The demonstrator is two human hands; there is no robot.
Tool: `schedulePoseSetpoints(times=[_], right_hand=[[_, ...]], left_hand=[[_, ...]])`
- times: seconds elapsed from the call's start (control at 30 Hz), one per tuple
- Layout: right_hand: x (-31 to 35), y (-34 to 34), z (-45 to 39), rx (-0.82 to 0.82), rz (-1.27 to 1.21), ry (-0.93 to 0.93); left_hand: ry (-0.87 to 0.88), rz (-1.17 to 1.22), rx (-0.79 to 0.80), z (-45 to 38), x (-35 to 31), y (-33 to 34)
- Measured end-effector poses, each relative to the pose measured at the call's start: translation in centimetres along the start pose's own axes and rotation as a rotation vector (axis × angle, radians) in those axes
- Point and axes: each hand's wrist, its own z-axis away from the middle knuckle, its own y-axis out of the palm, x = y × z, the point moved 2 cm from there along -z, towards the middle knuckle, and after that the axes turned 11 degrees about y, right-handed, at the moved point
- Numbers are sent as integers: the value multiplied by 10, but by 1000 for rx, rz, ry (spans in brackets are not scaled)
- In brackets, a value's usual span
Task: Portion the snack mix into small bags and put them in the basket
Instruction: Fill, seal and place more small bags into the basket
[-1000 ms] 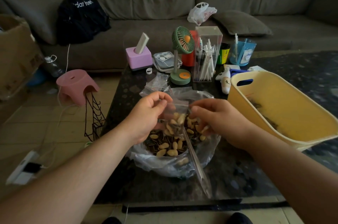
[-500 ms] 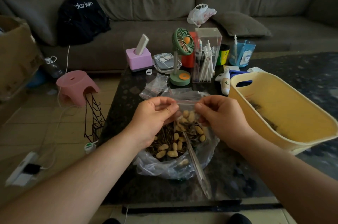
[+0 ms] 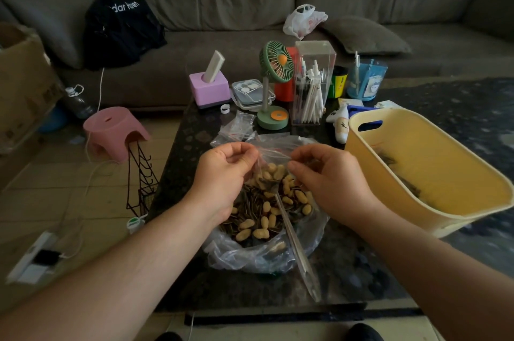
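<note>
Both hands, left point(image 3: 222, 171) and right point(image 3: 328, 173), still pinch the small bag point(image 3: 274, 164), now lifted higher above the snack mix point(image 3: 264, 212).

Black bag point(image 3: 122, 29): partly legible "dar"

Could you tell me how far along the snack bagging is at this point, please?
Done: the yellow basket already holds something dark, probably earlier bags, though it is too blurred to count. In hand: the left hand and right hand pinch the top of a small bag with snack mix inside. Left: plenty of mix remains in the big bag, and spare small bags lie behind.
</note>
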Motion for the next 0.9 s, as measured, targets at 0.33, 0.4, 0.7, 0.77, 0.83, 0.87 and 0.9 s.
schedulePoseSetpoints(times=[0.33, 0.4, 0.7, 0.77, 0.83, 0.87, 0.9], right_hand=[[-2, 1, -2, -29, -74, 11], [-1, 1, -2, -36, -75, 4], [0, 4, -2, 7, -129, -9], [0, 5, -3, -3, -103, -16], [1, 4, -4, -16, -78, -18], [2, 3, -4, -13, -56, -24], [3, 3, -4, -4, -28, -38]], left_hand=[[187, -272, 80, 1, -6, -4], [210, -341, 71, 0, -7, -4], [144, -248, 79, 5, -7, 3], [138, -245, 84, 6, -9, 4], [148, -267, 96, 5, -12, 3], [170, -294, 108, 5, -14, 1], [214, -355, 125, 4, -16, -1]])
